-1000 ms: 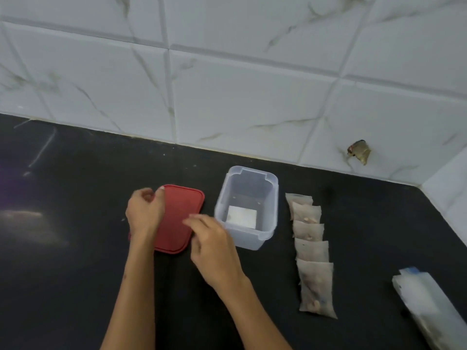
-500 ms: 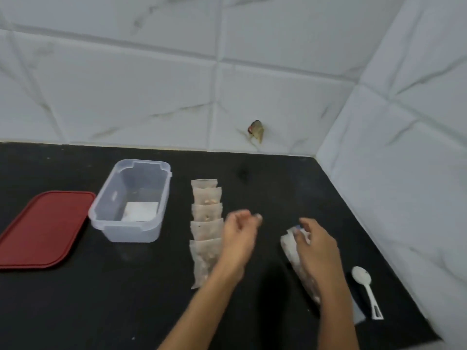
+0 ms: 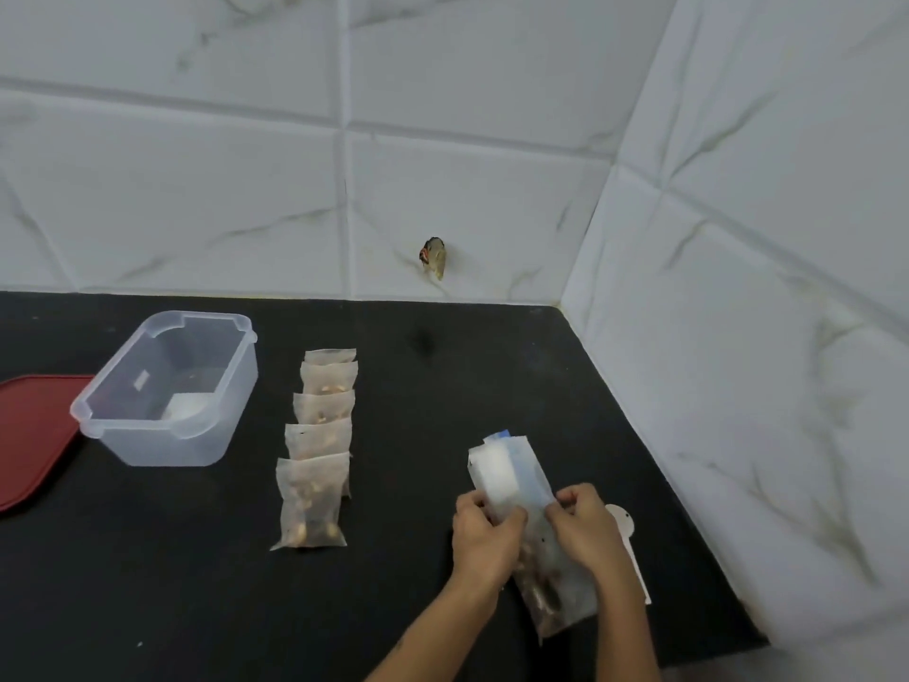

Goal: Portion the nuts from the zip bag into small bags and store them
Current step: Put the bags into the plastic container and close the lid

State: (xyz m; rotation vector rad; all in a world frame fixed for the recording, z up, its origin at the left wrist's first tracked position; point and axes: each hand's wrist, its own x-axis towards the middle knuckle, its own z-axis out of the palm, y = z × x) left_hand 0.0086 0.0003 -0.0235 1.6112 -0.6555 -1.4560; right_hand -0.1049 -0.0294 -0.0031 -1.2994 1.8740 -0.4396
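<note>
A: Where is the zip bag (image 3: 516, 489) right now?

B: On the black counter (image 3: 442, 386) near the corner, its nuts gathered at the near end. The left hand (image 3: 484, 534) grips its left edge with curled fingers; the right hand (image 3: 585, 529) pinches the right edge.

A: And the small bags (image 3: 317, 450)?

B: Five filled ones lie overlapping in a row, between the zip bag and the clear tub (image 3: 167, 391). The tub sits open, with the red lid (image 3: 29, 435) just beside it.

A: How should this step go?

B: I'd say keep the nuts low, hold both edges evenly and work the folded top flat before touching the seal. A sudden tug could scatter nuts. The white spoon (image 3: 627, 539) lies just behind the right hand, handy for scooping.
</note>
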